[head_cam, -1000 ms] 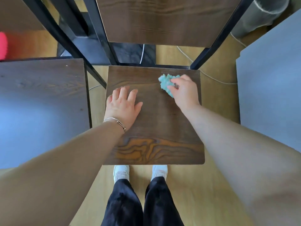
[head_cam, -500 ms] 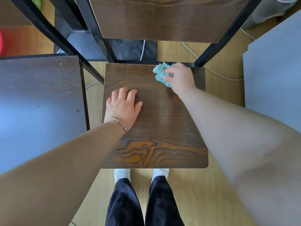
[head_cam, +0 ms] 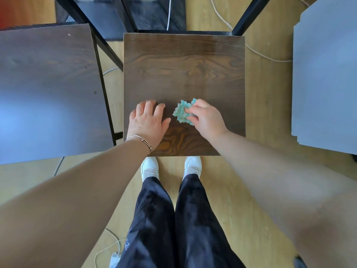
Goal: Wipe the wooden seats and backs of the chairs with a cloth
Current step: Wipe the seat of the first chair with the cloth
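Observation:
A dark wooden chair seat (head_cam: 183,70) lies directly below me, square, with orange grain at its near edge. My right hand (head_cam: 208,120) is closed on a crumpled teal cloth (head_cam: 182,112) and presses it onto the near middle of the seat. My left hand (head_cam: 147,122) rests flat on the seat's near left part, fingers apart, with a thin bracelet at the wrist. The chair's back is out of view; only its black frame legs (head_cam: 249,14) show at the top.
A second dark chair seat (head_cam: 48,89) stands to the left, a grey panel (head_cam: 324,80) to the right. White cables (head_cam: 257,53) run across the wooden floor behind the chair. My white shoes (head_cam: 149,168) stand just before the seat's near edge.
My right hand has dragged the cloth from the seat's far right corner toward me to the near middle. The view has tilted down, and the chair back has left the frame.

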`<state>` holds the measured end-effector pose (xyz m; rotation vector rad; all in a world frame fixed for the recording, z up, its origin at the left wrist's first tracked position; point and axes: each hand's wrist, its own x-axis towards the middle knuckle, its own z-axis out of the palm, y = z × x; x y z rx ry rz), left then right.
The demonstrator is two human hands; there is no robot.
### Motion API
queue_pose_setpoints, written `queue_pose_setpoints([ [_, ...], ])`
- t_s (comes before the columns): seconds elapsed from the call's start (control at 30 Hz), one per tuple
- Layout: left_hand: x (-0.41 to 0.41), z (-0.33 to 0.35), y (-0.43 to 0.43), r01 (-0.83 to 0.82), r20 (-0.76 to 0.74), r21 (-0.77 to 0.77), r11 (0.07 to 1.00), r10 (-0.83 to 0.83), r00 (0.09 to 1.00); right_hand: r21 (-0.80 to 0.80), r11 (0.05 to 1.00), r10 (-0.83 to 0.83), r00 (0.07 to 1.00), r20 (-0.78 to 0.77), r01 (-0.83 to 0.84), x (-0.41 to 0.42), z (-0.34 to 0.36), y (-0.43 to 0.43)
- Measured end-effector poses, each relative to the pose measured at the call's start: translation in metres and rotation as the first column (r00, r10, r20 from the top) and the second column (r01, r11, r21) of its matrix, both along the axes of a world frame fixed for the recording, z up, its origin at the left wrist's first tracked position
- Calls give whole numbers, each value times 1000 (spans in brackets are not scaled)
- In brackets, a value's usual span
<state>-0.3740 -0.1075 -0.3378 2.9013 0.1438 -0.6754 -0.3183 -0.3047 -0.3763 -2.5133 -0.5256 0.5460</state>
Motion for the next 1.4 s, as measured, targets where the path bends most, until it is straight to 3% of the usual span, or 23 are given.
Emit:
queue_pose_setpoints([
  [0.37, -55, 8, -9, 18, -13, -19, 1000, -18, 1000, 33, 994, 111, 989, -93, -108, -100, 12, -17],
  [0.57, -49, 10, -7, 52, 14, 2, 999, -52, 999, 36, 981, 194, 970, -150, -191, -111, 20, -20],
  [0.73, -22, 12, -5, 40, 41, 19, 999, -41, 998, 107, 994, 4, 999, -34, 0, -54, 24, -24],
  [1.03, 64, 10, -18, 42, 109, 32, 999, -45, 993, -19, 968, -244, 958, 151, 250, 133, 30, -28],
  [1.4, 139, 2, -31, 44, 185, 7, 999, -45, 982, -22, 946, -320, 942, 99, 324, 202, 10, -22],
])
